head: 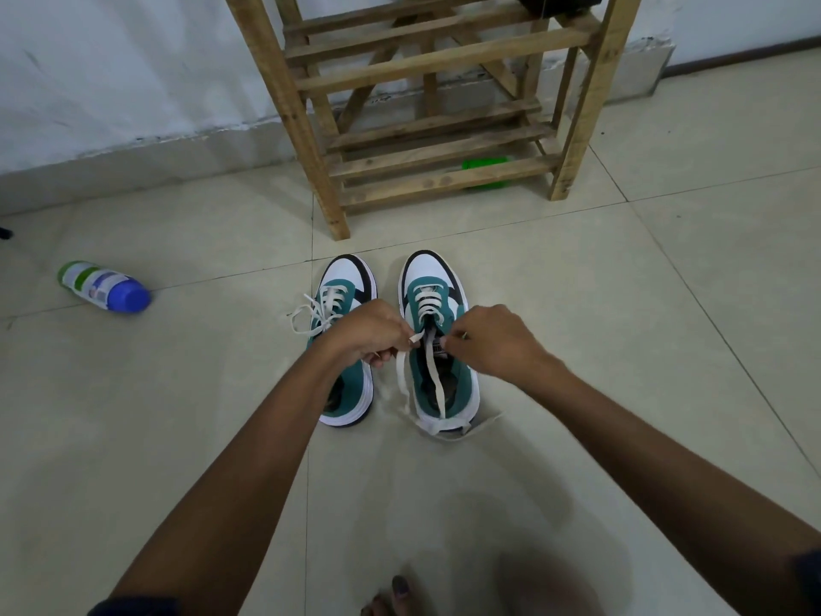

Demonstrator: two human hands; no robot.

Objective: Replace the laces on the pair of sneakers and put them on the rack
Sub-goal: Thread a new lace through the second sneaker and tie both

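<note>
Two hands work over two teal-and-white sneakers on a pale tiled floor (577, 437). The left hand (368, 333) and right hand (493, 340) each have fingers pinched on the white lace (433, 371) of the right sneaker (448, 349). The left sneaker (344, 300) stands just beside it at 9 o'clock. One blue-capped bottle (104, 286) lies at 10 o'clock. One wooden rack (426, 104) stands at 12 o'clock against a white wall (111, 73).

The lone head view looks steeply down and forward at the floor (577, 304), seemingly from standing height.
</note>
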